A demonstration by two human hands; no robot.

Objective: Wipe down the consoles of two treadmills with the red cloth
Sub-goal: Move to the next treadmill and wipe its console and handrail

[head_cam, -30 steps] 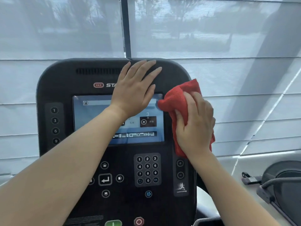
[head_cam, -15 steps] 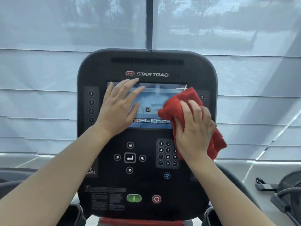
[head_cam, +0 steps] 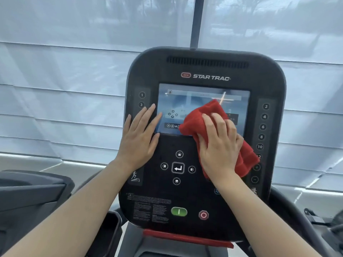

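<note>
A black Star Trac treadmill console (head_cam: pixel 204 69) fills the middle of the view, with a lit screen (head_cam: pixel 185 101) and button pads below it. My right hand (head_cam: pixel 219 145) presses a bunched red cloth (head_cam: pixel 200 117) against the lower right part of the screen and the number pad, which is hidden under it. My left hand (head_cam: pixel 138 138) lies flat with fingers spread on the console's left side, fingertips over the screen's left edge.
A second treadmill's dark console part (head_cam: pixel 31 191) shows at the lower left. A red bar (head_cam: pixel 185 238) runs under the console. Grey window blinds (head_cam: pixel 74 71) lie behind. Handrails and another machine (head_cam: pixel 324 219) are at the lower right.
My left hand slid from the console's top down to its left side. My right hand with the cloth moved from the right edge onto the screen's lower right. The camera view shifted left and down.
</note>
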